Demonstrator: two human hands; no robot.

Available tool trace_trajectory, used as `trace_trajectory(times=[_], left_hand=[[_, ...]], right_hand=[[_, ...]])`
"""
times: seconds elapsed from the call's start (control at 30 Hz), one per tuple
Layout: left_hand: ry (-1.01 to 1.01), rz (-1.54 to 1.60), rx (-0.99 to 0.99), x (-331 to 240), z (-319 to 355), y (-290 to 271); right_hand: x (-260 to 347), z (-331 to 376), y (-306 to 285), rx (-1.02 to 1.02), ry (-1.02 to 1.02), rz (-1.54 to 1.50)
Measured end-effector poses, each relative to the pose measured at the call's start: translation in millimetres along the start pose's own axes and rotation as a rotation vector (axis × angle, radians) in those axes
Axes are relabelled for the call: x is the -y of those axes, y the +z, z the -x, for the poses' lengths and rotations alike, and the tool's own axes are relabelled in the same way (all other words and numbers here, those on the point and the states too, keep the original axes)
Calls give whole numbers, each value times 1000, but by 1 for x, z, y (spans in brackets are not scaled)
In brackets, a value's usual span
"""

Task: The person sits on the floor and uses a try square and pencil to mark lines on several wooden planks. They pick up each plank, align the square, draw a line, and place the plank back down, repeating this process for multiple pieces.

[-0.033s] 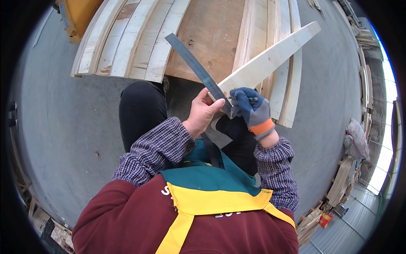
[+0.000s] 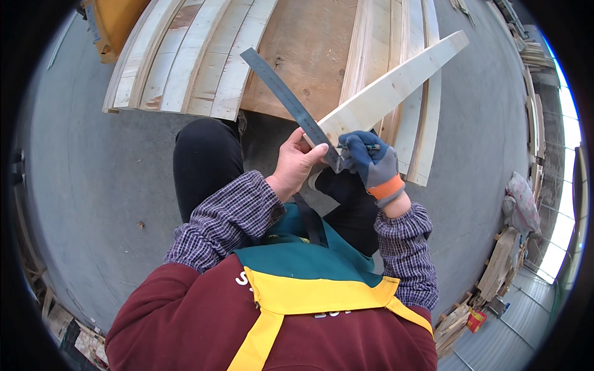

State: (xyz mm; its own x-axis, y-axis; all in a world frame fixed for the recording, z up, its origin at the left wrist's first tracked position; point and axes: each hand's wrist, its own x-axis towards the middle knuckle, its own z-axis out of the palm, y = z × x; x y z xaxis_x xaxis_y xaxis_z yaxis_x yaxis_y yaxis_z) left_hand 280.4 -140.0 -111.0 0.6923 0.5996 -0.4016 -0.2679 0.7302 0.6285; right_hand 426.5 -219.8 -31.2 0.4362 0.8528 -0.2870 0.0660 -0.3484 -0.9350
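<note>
My bare left hand (image 2: 291, 167) is closed around the near end of a pale wooden board (image 2: 396, 83), its thumb pressing a flat grey metal ruler (image 2: 278, 89) across that end. The ruler slants away to the far left, while the board slants to the far right, partly over the stacked strips. In a blue and grey glove with an orange cuff, my right hand (image 2: 375, 164) pinches a thin dark pencil (image 2: 372, 147). The pencil points left at the ruler's edge, close to the board's end; whether its tip touches is too small to tell.
Ahead stands a low stack of curved plywood strips (image 2: 167, 68) on the left, with more strips (image 2: 417, 123) on the right and a brown panel (image 2: 303, 55) between. My knees are just before it. A yellow object (image 2: 111, 28) is at the far left. Scrap wood (image 2: 498, 263) lies at right.
My right hand with the pencil has shifted slightly to the right along the board's end. The left hand, ruler and board look unmoved.
</note>
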Motion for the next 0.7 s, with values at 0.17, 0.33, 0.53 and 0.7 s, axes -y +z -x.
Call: trace_trajectory(times=[0.17, 0.33, 0.53, 0.7], left_hand=[[4, 6, 6, -1, 1, 0], [1, 6, 4, 3, 0, -1], [-5, -21, -12, 5, -1, -1], [16, -10, -8, 3, 1, 2]], right_hand=[[5, 12, -10, 5, 72, 45], [5, -9, 7, 1, -94, 120], [8, -31, 14, 37, -124, 149], [9, -31, 14, 45, -111, 130]])
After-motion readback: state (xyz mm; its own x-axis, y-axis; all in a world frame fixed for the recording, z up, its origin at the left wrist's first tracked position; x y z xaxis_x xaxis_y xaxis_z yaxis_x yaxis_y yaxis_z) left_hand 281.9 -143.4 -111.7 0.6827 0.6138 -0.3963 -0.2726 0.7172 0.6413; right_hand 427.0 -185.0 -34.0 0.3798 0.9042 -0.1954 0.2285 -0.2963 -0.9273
